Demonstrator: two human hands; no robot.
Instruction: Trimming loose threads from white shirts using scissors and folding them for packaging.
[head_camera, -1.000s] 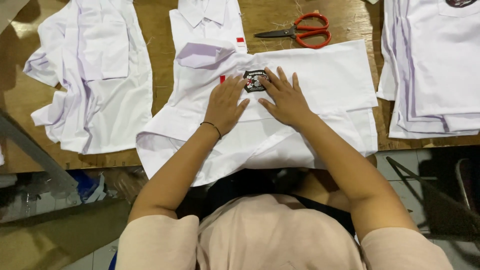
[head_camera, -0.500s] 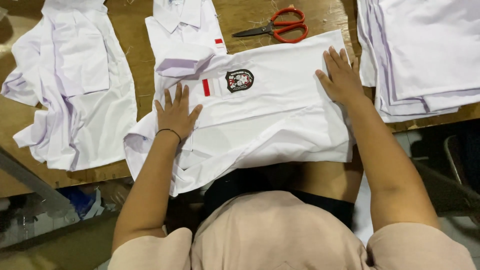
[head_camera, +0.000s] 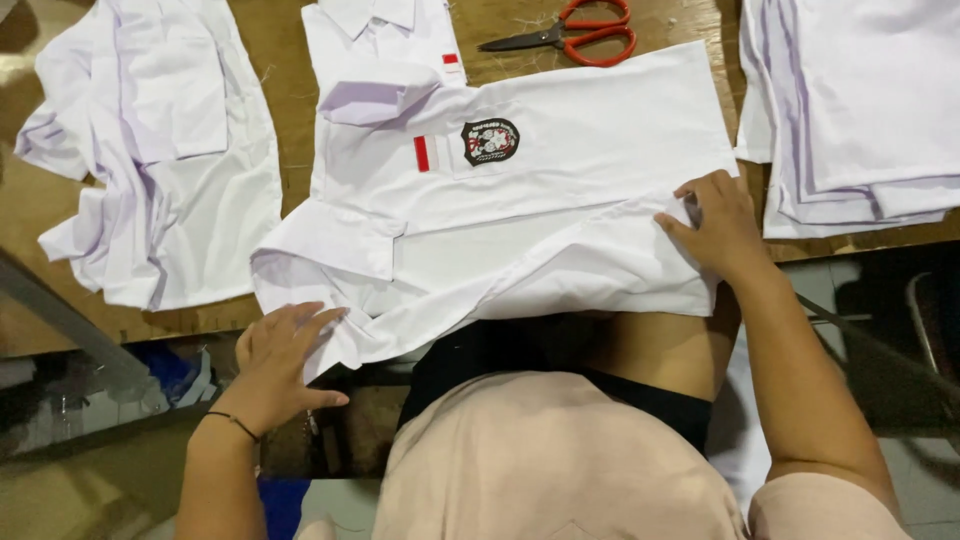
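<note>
White shirt, black chest badge, red stripe, flat w/ creases
</note>
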